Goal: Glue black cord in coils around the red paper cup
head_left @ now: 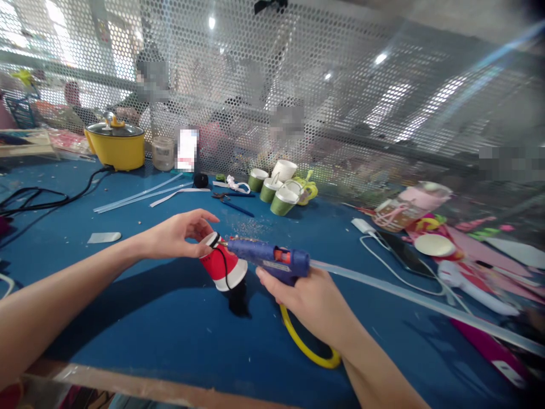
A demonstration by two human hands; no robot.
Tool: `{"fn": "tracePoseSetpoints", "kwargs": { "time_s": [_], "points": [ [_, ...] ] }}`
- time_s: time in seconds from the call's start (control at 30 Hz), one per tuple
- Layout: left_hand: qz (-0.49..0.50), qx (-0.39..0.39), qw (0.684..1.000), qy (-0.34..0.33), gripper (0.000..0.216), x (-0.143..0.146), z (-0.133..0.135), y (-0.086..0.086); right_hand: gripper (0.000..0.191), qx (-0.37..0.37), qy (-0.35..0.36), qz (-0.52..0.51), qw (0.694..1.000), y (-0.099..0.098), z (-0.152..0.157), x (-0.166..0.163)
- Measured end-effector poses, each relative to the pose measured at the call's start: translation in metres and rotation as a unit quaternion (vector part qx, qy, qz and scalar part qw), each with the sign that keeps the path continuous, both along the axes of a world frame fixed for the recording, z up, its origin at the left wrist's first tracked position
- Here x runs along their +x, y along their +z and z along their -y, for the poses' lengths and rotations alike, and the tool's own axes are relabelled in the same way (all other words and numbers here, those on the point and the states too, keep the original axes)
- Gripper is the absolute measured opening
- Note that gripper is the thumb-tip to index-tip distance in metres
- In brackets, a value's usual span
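In the head view, my left hand (191,234) is closed around the far side of a small red and white paper cup (222,262), which tilts over the blue table. A black cord (226,267) runs down the cup's side from its narrow upper end, and a black piece (239,296) hangs below the rim. My right hand (309,298) grips a blue hot glue gun (268,255); its nozzle meets or nearly meets the cup's upper end by the cord. A long clear glue stick (404,289) sticks out of the gun's back. The left fingertips are partly hidden.
Behind stand a yellow electric pot (117,149), a glass jar (163,153), a phone (187,149) and several green and white cups (284,200). Pliers (234,203) lie mid-table. To the right are a dark phone (404,253) and white cables. A perforated metal screen (340,74) closes the back.
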State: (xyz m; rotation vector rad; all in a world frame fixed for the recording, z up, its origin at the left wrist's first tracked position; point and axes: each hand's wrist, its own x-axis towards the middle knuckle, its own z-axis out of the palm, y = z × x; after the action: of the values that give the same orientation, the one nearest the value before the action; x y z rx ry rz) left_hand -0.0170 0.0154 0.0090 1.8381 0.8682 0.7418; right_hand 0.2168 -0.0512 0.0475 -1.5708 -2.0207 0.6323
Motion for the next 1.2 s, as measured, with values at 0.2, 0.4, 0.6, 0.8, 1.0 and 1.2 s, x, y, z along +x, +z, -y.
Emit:
{"fn": "tracePoseSetpoints", "kwargs": {
  "time_s": [0.2, 0.4, 0.6, 0.8, 1.0, 1.2],
  "points": [
    [-0.002, 0.003, 1.0, 0.0, 0.047, 0.0014, -0.0001, 0.0018, 0.019, -0.007, 0.006, -0.011, 1.0, 0.0018, -0.0002, 0.0001],
    [0.009, 0.004, 1.0, -0.018, 0.048, 0.0001, -0.0007, 0.0003, 0.014, 0.004, -0.001, -0.004, 1.0, 0.0016, -0.0005, 0.0003],
    [0.012, 0.01, 1.0, -0.022, 0.047, -0.0004, -0.0006, -0.0003, 0.016, 0.002, -0.011, 0.008, 1.0, 0.0025, 0.0, -0.0001],
    [0.016, 0.012, 1.0, -0.024, 0.047, -0.0007, -0.0009, -0.0006, 0.014, -0.012, 0.002, -0.005, 1.0, 0.0032, 0.0013, -0.0006],
    [0.012, 0.015, 0.999, -0.026, 0.048, -0.0011, 0.0005, 0.0011, 0.013, -0.009, -0.014, -0.004, 1.0, 0.0021, 0.0004, 0.002],
    [0.017, 0.017, 0.999, -0.046, 0.048, -0.0019, 0.0015, 0.0038, 0.018, -0.043, -0.002, -0.016, 0.999, 0.0029, 0.0003, 0.0013]
  ]
}}
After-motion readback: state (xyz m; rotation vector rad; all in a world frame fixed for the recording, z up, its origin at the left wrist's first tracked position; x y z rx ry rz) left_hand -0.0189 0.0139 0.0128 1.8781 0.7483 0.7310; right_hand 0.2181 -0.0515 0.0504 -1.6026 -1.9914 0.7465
